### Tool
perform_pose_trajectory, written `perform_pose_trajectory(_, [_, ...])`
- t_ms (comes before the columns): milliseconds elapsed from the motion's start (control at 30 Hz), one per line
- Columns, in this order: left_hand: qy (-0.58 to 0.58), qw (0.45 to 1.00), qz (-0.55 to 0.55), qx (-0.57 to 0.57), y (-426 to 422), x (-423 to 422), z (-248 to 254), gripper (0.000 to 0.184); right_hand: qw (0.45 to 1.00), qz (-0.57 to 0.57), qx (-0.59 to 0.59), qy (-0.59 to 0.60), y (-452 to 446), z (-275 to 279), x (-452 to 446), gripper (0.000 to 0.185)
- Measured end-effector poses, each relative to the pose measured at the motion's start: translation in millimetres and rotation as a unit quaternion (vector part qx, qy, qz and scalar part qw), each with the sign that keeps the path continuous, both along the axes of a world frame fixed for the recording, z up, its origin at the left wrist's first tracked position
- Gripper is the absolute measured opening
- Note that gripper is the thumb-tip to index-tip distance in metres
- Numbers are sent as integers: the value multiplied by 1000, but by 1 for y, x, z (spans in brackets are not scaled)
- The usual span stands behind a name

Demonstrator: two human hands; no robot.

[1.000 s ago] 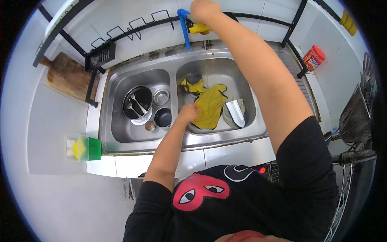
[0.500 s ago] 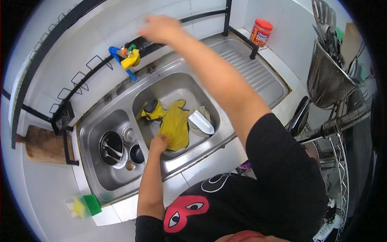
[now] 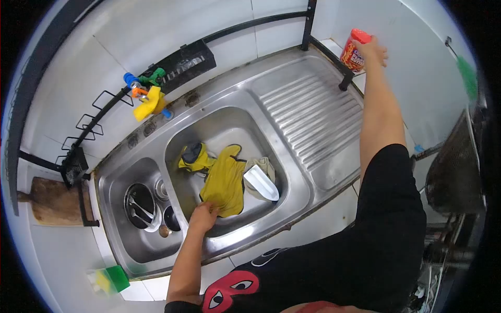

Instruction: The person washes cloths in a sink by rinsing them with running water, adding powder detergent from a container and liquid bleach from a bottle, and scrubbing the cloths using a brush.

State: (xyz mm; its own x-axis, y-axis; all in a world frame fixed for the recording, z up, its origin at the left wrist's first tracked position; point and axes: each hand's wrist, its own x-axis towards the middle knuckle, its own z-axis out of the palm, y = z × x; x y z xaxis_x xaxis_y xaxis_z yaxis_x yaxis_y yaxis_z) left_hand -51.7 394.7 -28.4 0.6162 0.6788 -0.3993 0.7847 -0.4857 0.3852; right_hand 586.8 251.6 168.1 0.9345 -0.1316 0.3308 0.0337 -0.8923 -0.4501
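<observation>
My left hand (image 3: pixel 203 217) pinches the near edge of a yellow cloth with dark edging (image 3: pixel 223 180), which lies in the larger sink basin (image 3: pixel 245 122). Beside the cloth are a yellow and dark grey bunched piece (image 3: pixel 195 158), a white brush-like object (image 3: pixel 261 182) and a beige cloth (image 3: pixel 267 166). At the far right corner, my right hand (image 3: pixel 371 51) is stretched out with fingers spread, overlapping a red-lidded peanut butter jar (image 3: pixel 352 56). Whether it grips the jar is unclear; the fingers point away from it.
The smaller basin (image 3: pixel 130 250) holds a dark pan (image 3: pixel 136 198), spoons and small dishes. A ridged drainboard (image 3: pixel 318 115) lies to the right. Black rack rails (image 3: pixel 255 22) run along the wall. A faucet with a yellow cloth (image 3: pixel 150 104), a cutting board (image 3: pixel 57 201) and a sponge (image 3: pixel 116 278) surround the sink.
My right arm has swung from above the sink's back wall across to the jar at the right. My left hand stays on the yellow cloth. The view has shifted.
</observation>
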Motion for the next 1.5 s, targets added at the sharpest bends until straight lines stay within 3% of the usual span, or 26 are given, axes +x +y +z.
perform_pose_trajectory(300, [7,1000,13,-2,1,1,-8,26,998,26,37,44,13,-20,50,88])
perform_pose_trajectory(400, [-10,1000,15,-1,0,0,-8,25,987,33,139,-74,3,-64,90,84])
perform_pose_trajectory(500, [-19,1000,16,16,-1,3,-3,25,973,32,167,-154,-11,-74,83,74])
perform_pose_trajectory(733, [-77,996,27,18,-1,1,-8,24,923,50,240,-296,-52,-77,-12,60])
perform_pose_trajectory(833, [-118,992,25,26,1,-5,-28,24,918,36,238,-316,-61,-80,-69,60])
perform_pose_trajectory(933, [-122,991,45,-10,-2,5,-13,26,926,53,230,-295,-62,-84,-141,59])
perform_pose_trajectory(1100, [-253,963,-91,-13,-23,55,54,41,915,162,239,-281,-63,-91,-244,59])
perform_pose_trajectory(1167, [-356,913,-196,31,-28,89,73,53,896,231,289,-247,-65,-87,-275,63])
perform_pose_trajectory(1200, [-349,911,-219,-25,-31,111,97,63,881,261,326,-220,-66,-85,-289,66])
perform_pose_trajectory(1300, [-430,836,-333,77,-50,173,157,81,837,355,396,-126,-78,-84,-319,91])
perform_pose_trajectory(1400, [-407,832,-373,64,-72,224,185,94,784,427,447,-46,-92,-90,-343,105])
perform_pose_trajectory(1500, [-189,840,-486,152,-102,244,196,97,753,473,457,-9,-99,-94,-352,112])
